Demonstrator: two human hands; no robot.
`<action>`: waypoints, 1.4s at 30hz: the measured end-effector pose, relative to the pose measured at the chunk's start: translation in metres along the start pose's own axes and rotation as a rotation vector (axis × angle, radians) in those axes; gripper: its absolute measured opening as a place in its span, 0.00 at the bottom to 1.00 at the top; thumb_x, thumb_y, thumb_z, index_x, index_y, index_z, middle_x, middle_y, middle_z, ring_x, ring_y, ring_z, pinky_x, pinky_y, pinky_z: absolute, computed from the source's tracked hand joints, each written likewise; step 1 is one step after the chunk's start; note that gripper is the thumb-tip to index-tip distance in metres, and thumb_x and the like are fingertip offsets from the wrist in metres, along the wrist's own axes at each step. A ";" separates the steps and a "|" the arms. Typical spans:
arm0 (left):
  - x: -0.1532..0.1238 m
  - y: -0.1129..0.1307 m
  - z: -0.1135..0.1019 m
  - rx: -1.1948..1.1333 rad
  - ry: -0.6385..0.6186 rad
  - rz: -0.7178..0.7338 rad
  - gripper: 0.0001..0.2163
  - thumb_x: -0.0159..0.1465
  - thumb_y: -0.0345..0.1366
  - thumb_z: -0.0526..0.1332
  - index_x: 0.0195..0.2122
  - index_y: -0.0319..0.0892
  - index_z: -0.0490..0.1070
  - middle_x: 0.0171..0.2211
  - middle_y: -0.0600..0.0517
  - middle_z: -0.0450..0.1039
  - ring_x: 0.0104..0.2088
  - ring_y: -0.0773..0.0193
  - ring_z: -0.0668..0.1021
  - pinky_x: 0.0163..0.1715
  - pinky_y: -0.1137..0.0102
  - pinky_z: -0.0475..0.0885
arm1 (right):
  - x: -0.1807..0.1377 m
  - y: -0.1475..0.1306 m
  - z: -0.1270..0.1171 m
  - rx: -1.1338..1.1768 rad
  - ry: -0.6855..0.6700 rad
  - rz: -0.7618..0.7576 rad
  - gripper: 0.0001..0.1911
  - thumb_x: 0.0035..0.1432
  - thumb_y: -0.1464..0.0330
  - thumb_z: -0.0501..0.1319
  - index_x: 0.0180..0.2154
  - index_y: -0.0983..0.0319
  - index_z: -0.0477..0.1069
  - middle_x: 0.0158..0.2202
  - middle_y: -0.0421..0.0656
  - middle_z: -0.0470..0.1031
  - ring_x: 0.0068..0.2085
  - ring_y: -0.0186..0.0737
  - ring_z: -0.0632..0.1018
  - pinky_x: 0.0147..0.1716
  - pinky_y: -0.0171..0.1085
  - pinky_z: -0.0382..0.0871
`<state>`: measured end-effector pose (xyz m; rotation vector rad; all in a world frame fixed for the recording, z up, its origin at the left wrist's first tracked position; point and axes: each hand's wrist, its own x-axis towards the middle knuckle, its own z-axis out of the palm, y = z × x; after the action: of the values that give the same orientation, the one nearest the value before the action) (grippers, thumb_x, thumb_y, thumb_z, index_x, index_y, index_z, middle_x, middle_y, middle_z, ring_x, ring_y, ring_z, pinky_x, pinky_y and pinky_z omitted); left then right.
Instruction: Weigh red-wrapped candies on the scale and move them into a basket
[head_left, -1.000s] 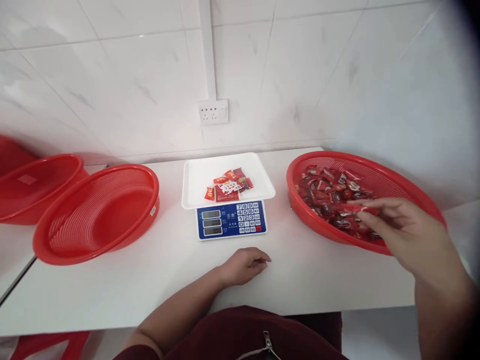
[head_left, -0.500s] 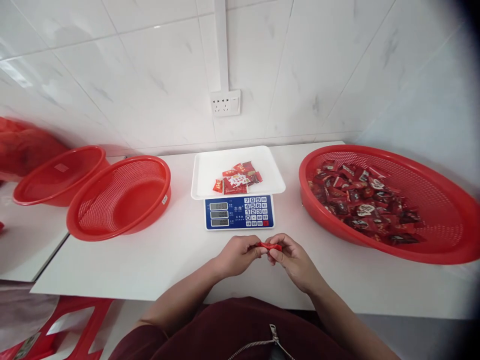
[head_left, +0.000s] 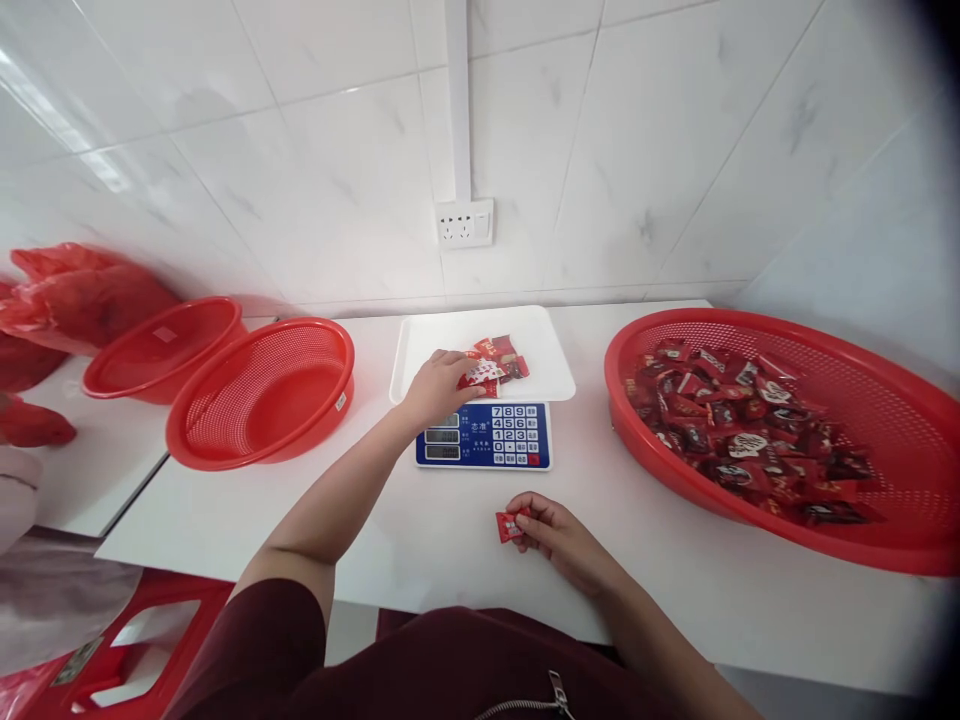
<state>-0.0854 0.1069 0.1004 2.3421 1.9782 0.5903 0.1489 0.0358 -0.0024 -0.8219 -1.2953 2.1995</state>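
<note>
My left hand (head_left: 437, 388) reaches over the front of the white scale tray (head_left: 540, 345), its fingers closed among the small pile of red wrapped candies (head_left: 496, 366) there. What it grips, if anything, is hidden. The tray sits on a blue electronic scale (head_left: 485, 435) with a keypad. Near the table's front edge my right hand (head_left: 559, 535) rests on the white table (head_left: 420, 520), pinching one small red candy packet (head_left: 508, 525) at its fingertips.
A wide red mesh basket (head_left: 885, 400) holding many red candies (head_left: 739, 425) stands on the right. An empty red mesh basket (head_left: 262, 390) and a red basin (head_left: 161, 345) stand on the left, with red plastic bags (head_left: 75, 295) beyond. A wall socket (head_left: 465, 223) is behind the scale.
My right hand took a candy from the right basket and brought it in front of me. Both hands held it; now the left hand has reached to the scale tray.
</note>
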 end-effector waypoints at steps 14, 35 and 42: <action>-0.042 -0.042 -0.066 0.251 0.357 -0.402 0.14 0.67 0.38 0.46 0.47 0.42 0.67 0.41 0.48 0.73 0.42 0.57 0.73 0.39 0.67 0.68 | 0.001 0.003 0.000 -0.087 0.033 -0.056 0.06 0.42 0.57 0.63 0.28 0.42 0.73 0.25 0.37 0.73 0.27 0.45 0.73 0.29 0.46 0.68; -0.003 -0.029 -0.012 0.092 -0.162 -0.159 0.15 0.57 0.40 0.58 0.44 0.41 0.70 0.45 0.44 0.68 0.47 0.51 0.68 0.46 0.60 0.65 | 0.003 0.009 -0.002 -0.065 0.075 -0.045 0.08 0.39 0.53 0.63 0.27 0.39 0.72 0.26 0.34 0.74 0.27 0.46 0.73 0.29 0.47 0.68; -0.021 -0.041 -0.033 -0.027 0.106 -0.369 0.07 0.60 0.37 0.56 0.38 0.44 0.67 0.33 0.52 0.73 0.33 0.62 0.74 0.31 0.70 0.68 | 0.005 0.010 -0.002 -0.075 0.079 -0.041 0.09 0.36 0.53 0.63 0.27 0.39 0.72 0.24 0.34 0.73 0.26 0.44 0.73 0.27 0.45 0.68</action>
<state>-0.1370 0.0875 0.1149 1.8920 2.3483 0.7180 0.1457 0.0359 -0.0129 -0.8932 -1.3513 2.0769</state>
